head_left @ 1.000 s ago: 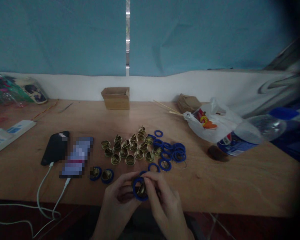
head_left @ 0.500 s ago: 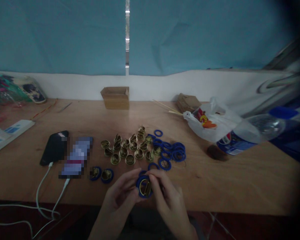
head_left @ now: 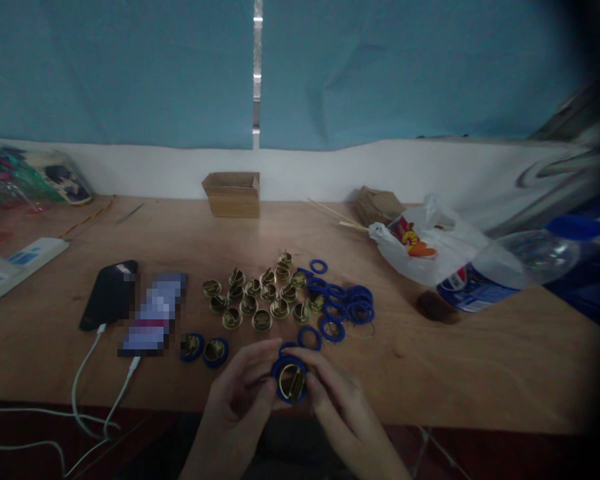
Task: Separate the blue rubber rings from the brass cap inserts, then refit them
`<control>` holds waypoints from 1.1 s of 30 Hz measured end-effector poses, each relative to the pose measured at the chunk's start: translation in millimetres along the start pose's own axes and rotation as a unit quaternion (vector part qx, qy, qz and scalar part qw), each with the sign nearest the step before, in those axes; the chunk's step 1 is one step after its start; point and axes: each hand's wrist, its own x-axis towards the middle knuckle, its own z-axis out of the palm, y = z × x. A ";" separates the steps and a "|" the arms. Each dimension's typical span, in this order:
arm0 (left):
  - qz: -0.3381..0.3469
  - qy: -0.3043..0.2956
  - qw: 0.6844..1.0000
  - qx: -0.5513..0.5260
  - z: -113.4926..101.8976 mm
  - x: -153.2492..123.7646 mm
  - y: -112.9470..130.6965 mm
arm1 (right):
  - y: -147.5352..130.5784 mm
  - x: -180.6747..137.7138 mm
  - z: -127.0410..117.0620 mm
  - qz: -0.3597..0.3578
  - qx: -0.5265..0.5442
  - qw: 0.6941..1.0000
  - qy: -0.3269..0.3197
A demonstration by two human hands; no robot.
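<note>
Both hands meet at the near edge of the wooden table. My left hand and my right hand pinch a round brass piece with a blue ring stretched around it. Its open face points toward me. Several bare brass pieces lie in a cluster just beyond the hands. A pile of loose blue rings lies to the right of them. Two brass pieces with blue rings on them rest to the left of my left hand.
A black phone and a second device lie at the left, with white cables running off the edge. A small cardboard box stands at the back. A plastic bag and a lying water bottle are at the right.
The piece in my hands has turned from edge-on until its open face shows, and the blue ring now sits evenly around it. My hands shifted slightly right.
</note>
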 end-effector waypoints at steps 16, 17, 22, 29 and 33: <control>-0.009 0.009 1.000 0.009 -5.9 4.6 5.3 | 2.9 2.4 7.6 0.040 0.043 0.998 0.029; -0.004 0.009 1.000 0.015 -5.1 4.2 5.1 | 1.9 1.5 6.9 0.037 0.034 0.998 0.024; 0.013 -0.029 0.999 0.021 0.2 1.9 3.3 | 0.4 -2.3 4.6 0.024 0.023 0.999 0.003; 0.013 -0.054 0.998 0.004 4.6 3.4 -1.4 | 4.6 -1.3 5.6 0.021 0.020 1.000 -0.001; 0.016 -0.046 0.999 0.011 1.4 4.5 0.6 | 3.6 -2.2 4.2 0.027 -0.002 1.000 -0.012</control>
